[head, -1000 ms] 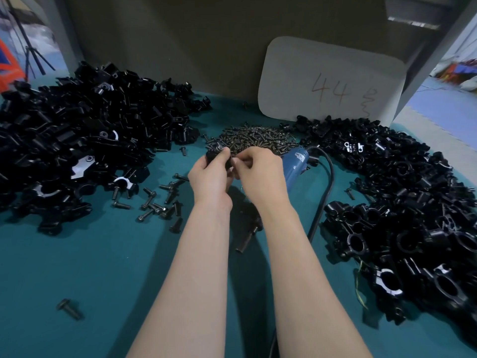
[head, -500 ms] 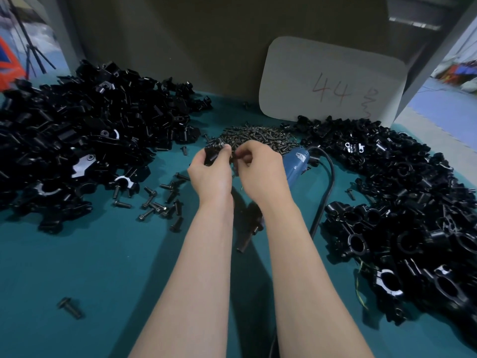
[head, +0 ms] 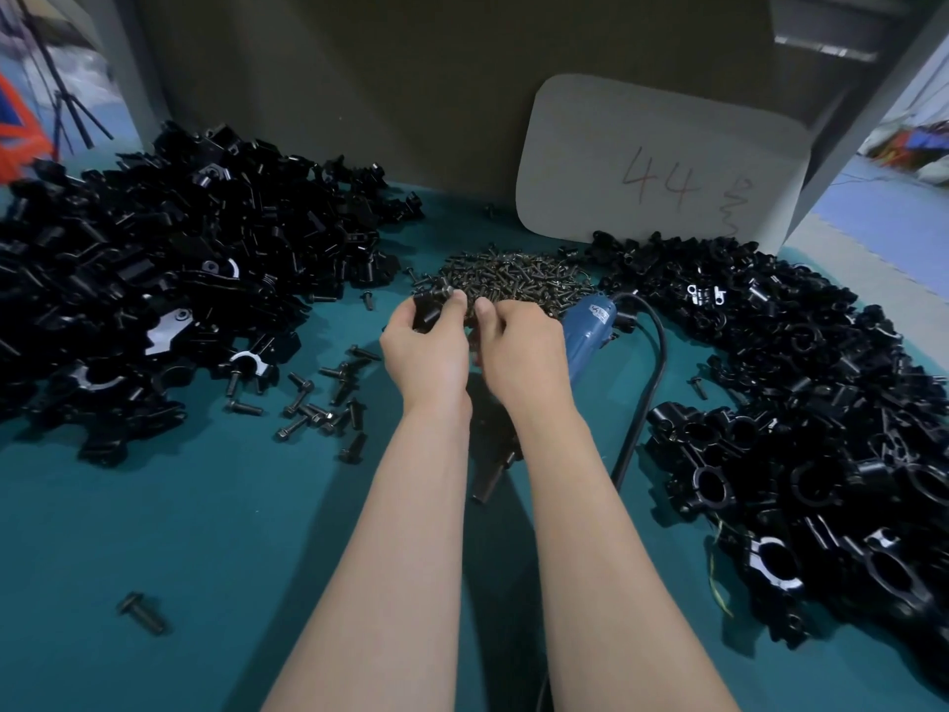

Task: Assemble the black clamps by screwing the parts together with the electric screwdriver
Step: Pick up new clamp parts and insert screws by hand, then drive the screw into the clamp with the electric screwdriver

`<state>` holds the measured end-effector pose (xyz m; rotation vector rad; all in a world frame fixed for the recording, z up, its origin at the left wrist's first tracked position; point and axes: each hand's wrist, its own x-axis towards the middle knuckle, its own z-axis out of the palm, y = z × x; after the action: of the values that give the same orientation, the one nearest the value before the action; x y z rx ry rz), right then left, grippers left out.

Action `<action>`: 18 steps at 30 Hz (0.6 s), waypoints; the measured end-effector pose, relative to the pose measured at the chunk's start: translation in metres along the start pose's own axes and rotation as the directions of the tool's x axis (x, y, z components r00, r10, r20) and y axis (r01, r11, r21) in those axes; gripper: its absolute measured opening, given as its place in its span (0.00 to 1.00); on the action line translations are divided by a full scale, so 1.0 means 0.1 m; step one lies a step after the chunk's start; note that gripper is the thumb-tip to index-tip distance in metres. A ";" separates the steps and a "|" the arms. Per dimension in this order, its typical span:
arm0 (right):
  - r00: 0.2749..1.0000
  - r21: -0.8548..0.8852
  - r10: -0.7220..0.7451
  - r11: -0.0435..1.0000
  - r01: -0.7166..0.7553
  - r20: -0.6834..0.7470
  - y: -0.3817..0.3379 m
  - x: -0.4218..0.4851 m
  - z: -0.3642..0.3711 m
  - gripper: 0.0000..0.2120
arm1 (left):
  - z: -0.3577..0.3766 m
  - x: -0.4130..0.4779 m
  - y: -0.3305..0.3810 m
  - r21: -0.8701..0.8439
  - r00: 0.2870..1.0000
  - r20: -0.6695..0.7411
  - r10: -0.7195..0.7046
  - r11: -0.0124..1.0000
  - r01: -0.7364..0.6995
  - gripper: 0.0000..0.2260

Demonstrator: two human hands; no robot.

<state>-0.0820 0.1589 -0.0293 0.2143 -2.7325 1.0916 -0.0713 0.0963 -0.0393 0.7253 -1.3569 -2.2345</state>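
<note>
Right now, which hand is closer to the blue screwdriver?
Right. The right hand lies just beside the blue screwdriver, on its left; the left hand is farther left, beyond the right hand, gripping a black clamp part.

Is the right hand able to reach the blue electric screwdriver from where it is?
Probably yes: the blue electric screwdriver lies just beside the right hand with nothing between, though its fingers seem busy at the clamp part the left hand holds.

Left hand (head: 426,354), right hand (head: 518,352), fingers (head: 396,328) curled
</note>
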 end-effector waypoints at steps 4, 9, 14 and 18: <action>0.996 0.090 -0.050 0.995 0.044 0.072 0.01 0.02 -0.12 0.07 | -0.02 0.02 0.02 -0.040 0.999 -0.011 -0.046 0.998 0.046 0.02; 0.997 0.097 -0.055 0.994 0.049 0.061 0.03 0.01 -0.12 0.04 | -0.01 0.00 0.03 -0.046 0.996 0.026 -0.081 0.996 0.083 0.01; 0.999 0.025 -0.027 0.999 0.026 0.034 0.05 0.03 -0.06 0.12 | 0.00 0.00 0.02 0.050 0.999 0.023 -0.032 0.998 0.031 0.02; 0.998 -0.049 -0.064 0.997 0.065 0.018 0.04 0.00 -0.05 0.18 | 0.00 -0.01 0.02 0.032 0.997 0.032 -0.069 0.997 0.068 0.02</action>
<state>-0.0818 0.1651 -0.0283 0.3031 -2.7423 1.0088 -0.0704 0.0963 -0.0375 0.7599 -1.4056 -2.2927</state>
